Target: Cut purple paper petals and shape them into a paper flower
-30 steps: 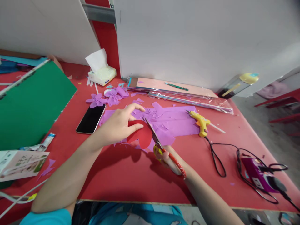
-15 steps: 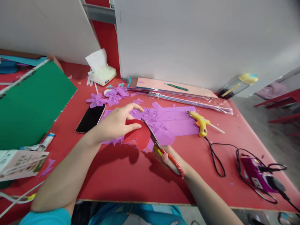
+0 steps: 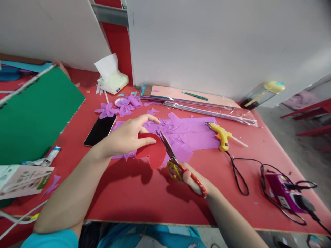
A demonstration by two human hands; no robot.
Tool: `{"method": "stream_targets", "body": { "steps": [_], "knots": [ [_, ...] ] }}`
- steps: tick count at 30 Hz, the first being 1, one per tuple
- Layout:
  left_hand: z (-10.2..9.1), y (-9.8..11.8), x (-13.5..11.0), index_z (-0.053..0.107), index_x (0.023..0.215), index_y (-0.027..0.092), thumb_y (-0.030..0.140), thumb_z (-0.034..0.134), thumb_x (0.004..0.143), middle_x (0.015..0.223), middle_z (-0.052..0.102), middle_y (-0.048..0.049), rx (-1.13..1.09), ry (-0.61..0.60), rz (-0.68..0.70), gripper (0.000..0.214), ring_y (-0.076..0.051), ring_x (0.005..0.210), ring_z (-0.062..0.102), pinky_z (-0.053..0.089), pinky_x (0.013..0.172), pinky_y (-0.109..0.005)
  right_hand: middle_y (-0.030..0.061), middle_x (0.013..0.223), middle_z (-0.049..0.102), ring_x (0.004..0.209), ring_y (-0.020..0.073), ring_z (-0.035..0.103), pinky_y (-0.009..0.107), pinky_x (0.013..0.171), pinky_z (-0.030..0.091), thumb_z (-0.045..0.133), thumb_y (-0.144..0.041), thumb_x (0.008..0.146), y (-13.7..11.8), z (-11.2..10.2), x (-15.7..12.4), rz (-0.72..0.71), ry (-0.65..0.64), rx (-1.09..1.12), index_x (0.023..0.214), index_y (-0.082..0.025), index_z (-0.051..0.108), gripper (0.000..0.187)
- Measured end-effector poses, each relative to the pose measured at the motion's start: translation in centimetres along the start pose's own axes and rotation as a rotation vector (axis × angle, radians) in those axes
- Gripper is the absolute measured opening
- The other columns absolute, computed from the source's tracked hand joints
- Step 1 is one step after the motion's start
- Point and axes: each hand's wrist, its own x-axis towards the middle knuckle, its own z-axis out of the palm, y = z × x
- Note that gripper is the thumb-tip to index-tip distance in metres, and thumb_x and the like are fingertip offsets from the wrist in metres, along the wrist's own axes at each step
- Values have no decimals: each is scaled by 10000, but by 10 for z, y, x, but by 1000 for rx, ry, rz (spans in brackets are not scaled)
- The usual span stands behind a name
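Note:
My left hand [image 3: 131, 136] pinches a red paper piece [image 3: 154, 151] between thumb and fingers, raised above the table; the piece has rounded lobes with a notch at its lower edge. In my right hand [image 3: 190, 177] is a pair of scissors [image 3: 172, 155] with red and yellow handles. Their blades are slightly parted and point up and left, close beside the paper's right edge. Beneath and behind lie purple paper sheets [image 3: 201, 136] with scattered offcuts. Purple paper flowers [image 3: 106, 110] sit further back to the left.
A yellow glue gun [image 3: 221, 135] lies right, its cord running near a purple power box [image 3: 283, 193]. A phone [image 3: 100, 131] rests left of the purple paper. Tissues [image 3: 113, 82], wrapped paper packs [image 3: 196, 98] and a bottle [image 3: 263, 94] stand or lie behind. A green board [image 3: 38, 117] leans left.
The scissors have drawn slightly right and down from the red paper, and their blades have parted. The red paper has tilted a little in my left hand.

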Motion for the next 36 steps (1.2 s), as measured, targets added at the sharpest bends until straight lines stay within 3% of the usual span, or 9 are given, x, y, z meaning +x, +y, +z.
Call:
{"method": "stream_targets", "body": {
  "steps": [12,36],
  "knots": [
    [6,5,0,376,1222,243,276,553,756,626,605,56,86,-52,25,499,-114,529,570,412,577,-228,-30,635,312,561,100,214,258,500,210,123,-779,720,-5,1,1,-5,-43,22,660,-194,310,617],
    [12,-4,6,326,1283,248,264,541,756,699,615,31,3,-108,16,569,-122,582,579,421,551,-222,-40,586,257,515,97,190,257,475,180,144,-731,762,6,5,3,20,25,-76,622,-207,255,553]
  ]
}}
